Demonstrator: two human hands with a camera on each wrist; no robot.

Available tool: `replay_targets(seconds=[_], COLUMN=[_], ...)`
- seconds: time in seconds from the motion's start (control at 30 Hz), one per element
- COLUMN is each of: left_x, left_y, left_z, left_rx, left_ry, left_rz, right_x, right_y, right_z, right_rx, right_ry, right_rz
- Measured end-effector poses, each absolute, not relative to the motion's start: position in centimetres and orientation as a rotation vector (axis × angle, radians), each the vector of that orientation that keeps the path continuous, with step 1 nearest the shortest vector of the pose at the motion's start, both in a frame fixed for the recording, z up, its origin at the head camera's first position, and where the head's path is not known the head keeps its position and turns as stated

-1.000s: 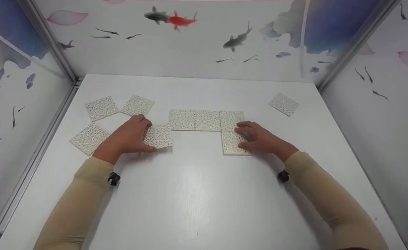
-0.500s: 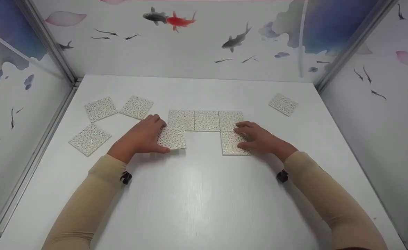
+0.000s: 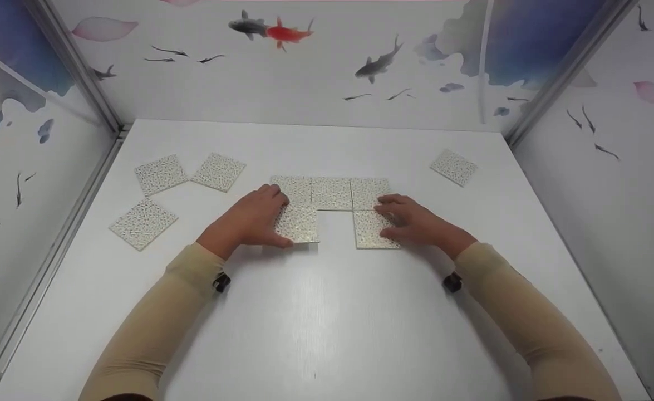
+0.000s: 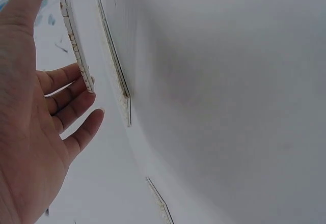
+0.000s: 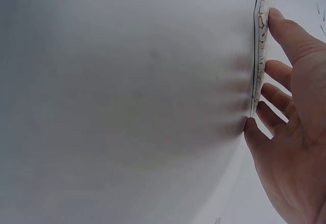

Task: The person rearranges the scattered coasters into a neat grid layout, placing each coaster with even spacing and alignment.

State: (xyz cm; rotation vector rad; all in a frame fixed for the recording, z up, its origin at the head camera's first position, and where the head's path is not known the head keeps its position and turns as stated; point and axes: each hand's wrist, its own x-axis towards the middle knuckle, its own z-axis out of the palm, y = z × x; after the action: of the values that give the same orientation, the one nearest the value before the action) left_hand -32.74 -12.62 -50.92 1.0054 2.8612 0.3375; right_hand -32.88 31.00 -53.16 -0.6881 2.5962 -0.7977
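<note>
My left hand (image 3: 251, 220) holds a square, speckled cream tile (image 3: 299, 223) by its edges, thumb at the near side and fingers at the far side. In the left wrist view that tile's edge stands clear of the tabletop. It overlaps the front of the left tile (image 3: 292, 185) in a row of three; beside that one lie the middle tile (image 3: 331, 194) and the right tile (image 3: 367, 190). A further tile (image 3: 367, 231) lies flush below the row's right end. My right hand (image 3: 416, 223) rests at its right side, fingers and thumb touching it.
Three loose tiles lie at the left, at the back (image 3: 161, 174), beside it (image 3: 219, 172) and nearer (image 3: 143, 224). Another loose tile (image 3: 453, 167) lies at the back right. Printed panels (image 3: 327, 72) enclose the white table (image 3: 315, 317) on three sides.
My left hand has carried its tile rightward from beside the loose tiles to the front of the row's left end. My right hand has stayed in place.
</note>
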Motion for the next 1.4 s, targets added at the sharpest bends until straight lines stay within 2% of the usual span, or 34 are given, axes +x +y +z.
replay_targets(seconds=[0.6,1.4], left_x=[-32.5,-32.7], left_y=[-8.4,-5.5], left_z=[-51.6,-51.4], left_rx=[1.121,1.169], left_ry=[2.867,2.877], left_rz=[0.235,0.213], right_x=[-33.1,-33.1], right_y=[31.1,31.1], right_z=[-53.5,-53.5], right_rx=[-0.706,-0.718], right_ry=[2.615,2.621], right_rz=[-0.814,-0.787])
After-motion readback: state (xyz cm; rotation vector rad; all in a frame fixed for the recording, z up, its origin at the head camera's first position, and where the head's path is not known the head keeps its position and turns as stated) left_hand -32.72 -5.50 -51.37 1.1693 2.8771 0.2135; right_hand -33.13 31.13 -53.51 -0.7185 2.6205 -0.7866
